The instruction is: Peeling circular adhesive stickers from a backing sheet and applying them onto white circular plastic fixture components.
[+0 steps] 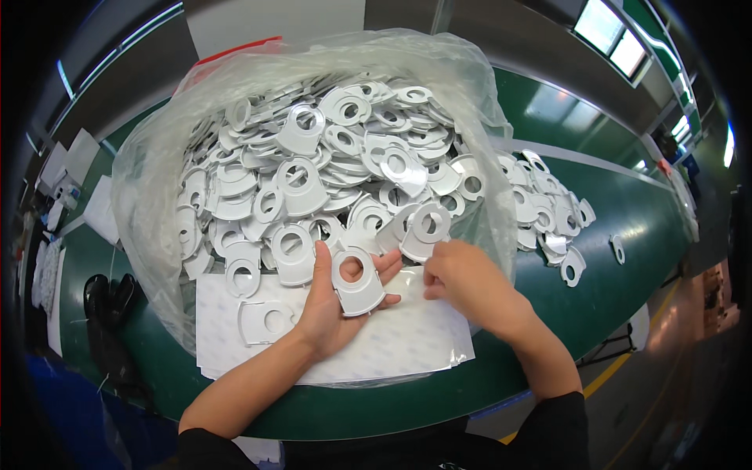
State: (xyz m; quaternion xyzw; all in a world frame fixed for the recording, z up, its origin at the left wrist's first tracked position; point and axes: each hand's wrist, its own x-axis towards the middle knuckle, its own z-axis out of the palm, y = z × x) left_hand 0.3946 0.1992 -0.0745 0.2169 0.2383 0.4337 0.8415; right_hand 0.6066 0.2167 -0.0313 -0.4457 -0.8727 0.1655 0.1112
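Most of the work is looking undone: the clear plastic bag (149, 157) is sitting heaped with white plastic pieces (313, 157), each with a round hole, and it is covering most of the green bench (627, 227). A smaller pile of pieces (548, 211) is lying outside the bag toward the bench's right edge, which may be the finished share, though I cannot tell for sure. One single piece (265, 321) is lying on the white sheets (407, 337) at the bench's near edge.

The left hand (333, 301) is lying palm up, fingers loosely open, cradling one white piece (356, 280) over the sheets. The right hand (462, 282) is curling knuckles up just beside it, fingertips pinching toward the sheet's edge; whether it is gripping anything is hidden. Both forearms are coming in from the near edge.
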